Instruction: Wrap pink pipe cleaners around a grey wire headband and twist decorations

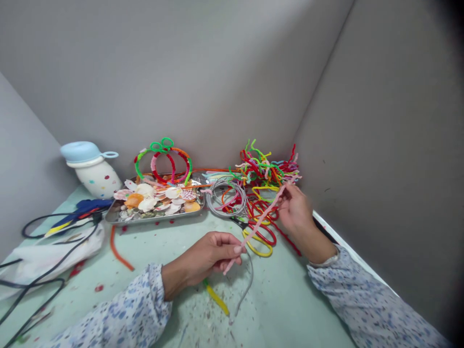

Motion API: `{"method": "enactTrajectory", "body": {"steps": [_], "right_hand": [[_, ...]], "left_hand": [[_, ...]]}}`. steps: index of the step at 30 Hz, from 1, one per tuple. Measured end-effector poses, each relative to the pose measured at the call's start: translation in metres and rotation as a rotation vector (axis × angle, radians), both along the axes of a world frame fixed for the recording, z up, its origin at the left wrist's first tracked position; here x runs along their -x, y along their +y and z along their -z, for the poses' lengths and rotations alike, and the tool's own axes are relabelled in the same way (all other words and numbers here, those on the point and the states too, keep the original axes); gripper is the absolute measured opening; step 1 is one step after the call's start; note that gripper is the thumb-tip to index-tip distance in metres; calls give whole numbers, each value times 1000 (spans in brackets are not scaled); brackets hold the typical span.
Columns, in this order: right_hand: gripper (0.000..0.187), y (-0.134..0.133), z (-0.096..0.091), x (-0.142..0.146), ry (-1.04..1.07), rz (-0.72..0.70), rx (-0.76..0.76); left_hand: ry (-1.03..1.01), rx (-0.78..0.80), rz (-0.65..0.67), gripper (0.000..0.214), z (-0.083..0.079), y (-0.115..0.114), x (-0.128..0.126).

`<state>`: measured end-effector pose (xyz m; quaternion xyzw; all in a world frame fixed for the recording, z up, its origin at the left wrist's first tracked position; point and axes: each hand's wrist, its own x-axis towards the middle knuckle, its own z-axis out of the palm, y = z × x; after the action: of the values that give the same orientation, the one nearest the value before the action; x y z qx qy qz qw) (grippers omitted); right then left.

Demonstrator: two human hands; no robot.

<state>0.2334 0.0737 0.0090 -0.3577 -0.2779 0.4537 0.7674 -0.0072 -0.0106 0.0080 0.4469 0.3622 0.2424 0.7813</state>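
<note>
A pink pipe cleaner (264, 215) stretches at a slant between my two hands, above the table. Its lower end is pinched between the thumb and fingers of my left hand (213, 253), with a short tip poking out below. Higher up and to the right, my right hand (294, 207) grips the other end. Beneath the pipe cleaner lie scissors (259, 239) with red and yellow handles. Under my left hand rest a yellow and green pipe cleaner piece (217, 298) and a grey wire (248, 285).
A metal tray (155, 221) holds shells, with rings of coloured pipe cleaner (188, 164) standing on it. Coiled grey wire (217, 212) and a heap of pipe cleaners (263, 164) sit behind the hands. On the left are a white bottle (96, 179), black cables (47, 280) and a plastic bag (68, 258).
</note>
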Motion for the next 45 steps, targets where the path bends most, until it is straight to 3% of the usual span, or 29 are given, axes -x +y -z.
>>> {"method": "enactTrajectory", "body": {"steps": [3, 9, 14, 24, 30, 33, 37, 42, 45], "right_hand": [[15, 3, -6, -8, 64, 90, -14], [16, 3, -21, -16, 79, 98, -18], [16, 6, -21, -22, 122, 88, -18], [19, 3, -26, -27, 74, 132, -57], [18, 2, -31, -27, 77, 154, -88], [21, -2, -26, -13, 77, 40, -26], [39, -21, -9, 26, -35, -261, 128], [31, -58, 10, 68, -347, -581, 126], [22, -72, 12, 76, -505, -625, 62]], "left_hand": [[5, -1, 22, 28, 0, 0, 2], [-9, -60, -25, 27, 1, 0, -1], [6, -84, -102, 27, -1, 0, -2], [58, -116, -38, 30, 3, 0, 0], [109, -162, -151, 31, 6, 2, -2], [87, -205, -231, 29, 7, 4, -1], [74, -261, -305, 28, 5, 7, 0], [116, -331, -327, 27, 3, 9, 1], [148, -387, -317, 25, 3, 10, 1]]}}
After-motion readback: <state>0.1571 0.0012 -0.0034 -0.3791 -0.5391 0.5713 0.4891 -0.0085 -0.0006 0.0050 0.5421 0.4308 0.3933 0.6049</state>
